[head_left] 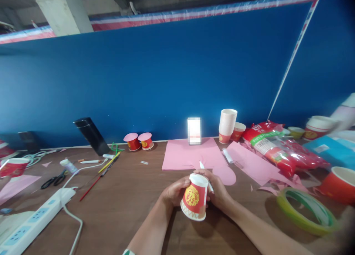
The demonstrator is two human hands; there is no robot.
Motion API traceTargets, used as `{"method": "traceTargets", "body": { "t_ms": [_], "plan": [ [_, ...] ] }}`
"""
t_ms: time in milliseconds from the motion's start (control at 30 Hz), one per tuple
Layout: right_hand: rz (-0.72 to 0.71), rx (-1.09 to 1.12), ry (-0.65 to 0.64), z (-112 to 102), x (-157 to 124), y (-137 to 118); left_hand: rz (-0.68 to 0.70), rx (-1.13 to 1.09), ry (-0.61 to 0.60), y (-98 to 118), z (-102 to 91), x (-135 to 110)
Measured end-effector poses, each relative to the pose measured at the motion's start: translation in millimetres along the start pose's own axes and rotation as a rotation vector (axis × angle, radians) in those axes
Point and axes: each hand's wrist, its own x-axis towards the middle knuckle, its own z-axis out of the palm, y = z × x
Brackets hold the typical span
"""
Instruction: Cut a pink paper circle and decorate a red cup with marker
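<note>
A red and white paper cup point(193, 199) with a gold emblem is tilted in front of me, its wider rim facing down. Zigzag lines run round the white band near that rim. My left hand point(177, 191) is closed round the cup's left side. My right hand point(219, 190) grips a white pen point(210, 183), and its fingers are partly hidden behind the cup. Just beyond my right hand lies a rounded pink paper cutout point(225, 174). Behind the cup are pink paper sheets point(177, 155).
Two red cups with pink tops point(133, 142) stand by the blue partition point(166, 81). Left are a black bottle point(91, 136), scissors point(54, 180) and a power strip point(36, 220). Right are stacked cups point(227, 123), a red cup bag point(273, 148) and a tape roll point(285, 210).
</note>
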Motion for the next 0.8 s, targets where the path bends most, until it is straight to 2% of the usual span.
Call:
{"method": "traceTargets", "body": {
  "t_ms": [200, 467, 667, 800],
  "plan": [
    [-0.017, 0.004, 0.070, -2, 1, 2, 0.002, 0.007, -0.009, 1, 2.9, 1],
    [0.035, 0.059, 0.089, 2, -1, 2, -0.005, 0.018, -0.002, 1, 1.2, 1],
    [-0.030, -0.049, 0.089, -11, 4, 13, -0.010, 0.013, -0.019, 2, 4.6, 1],
    [-0.062, -0.105, 0.042, -19, 6, 20, -0.006, 0.016, -0.009, 1, 4.6, 1]
  ]
}}
